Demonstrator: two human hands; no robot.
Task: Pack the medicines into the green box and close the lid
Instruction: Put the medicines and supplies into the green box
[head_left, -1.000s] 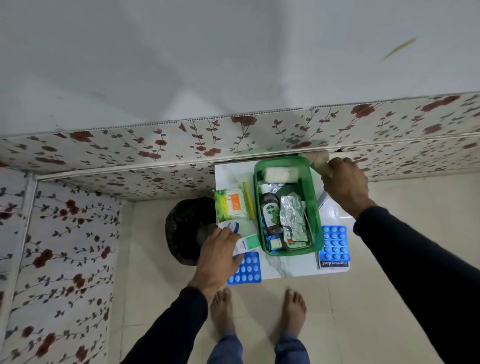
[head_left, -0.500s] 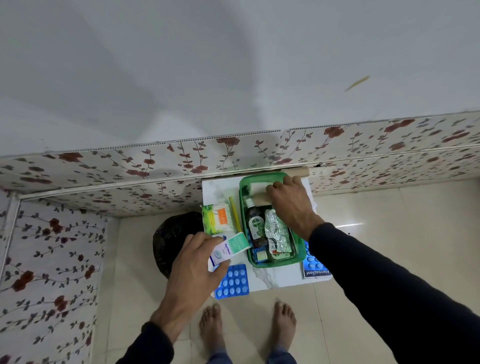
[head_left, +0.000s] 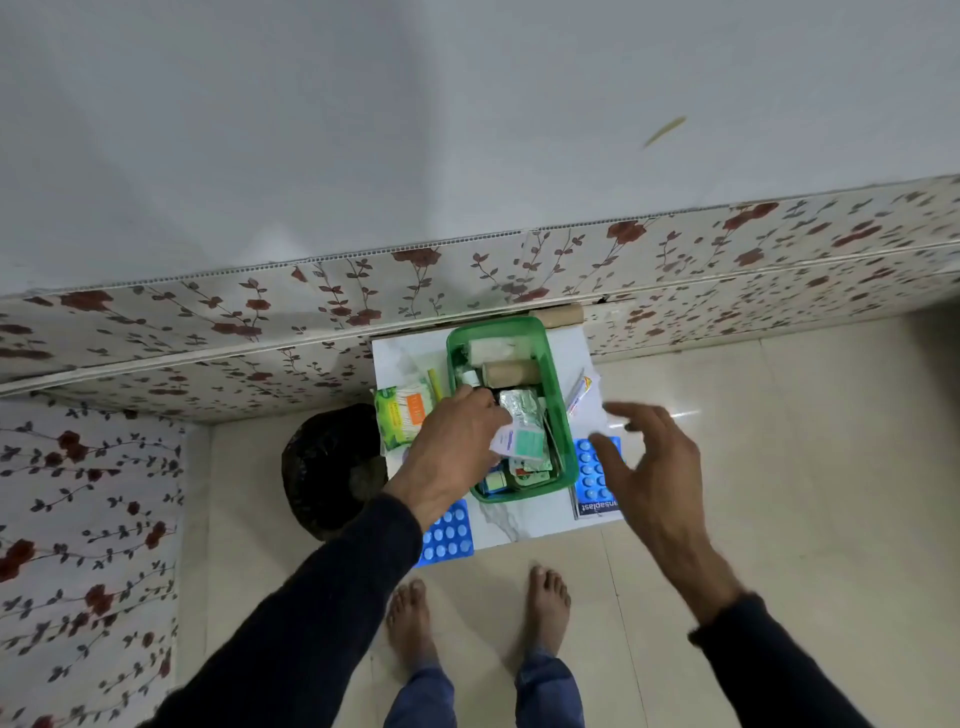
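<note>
The left hand (head_left: 457, 441) holds a small white-and-teal carton (head_left: 519, 441) over the open green box (head_left: 558, 410), which sits on the white bench (head_left: 519, 527). The right hand (head_left: 654, 467) hovers spread, empty, above a blue blister pack (head_left: 592, 470) just right of the box. Another blue strip (head_left: 449, 538) lies at the bench's near-left corner.

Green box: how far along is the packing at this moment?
Partly done. The green box already holds bandage rolls, foil strips and small packs. In hand: the left hand lowers a white-and-teal carton into it; the right hand hovers open. Left: two blue blister packs, the green packet, another roll, then the lid, which I cannot see.
</note>
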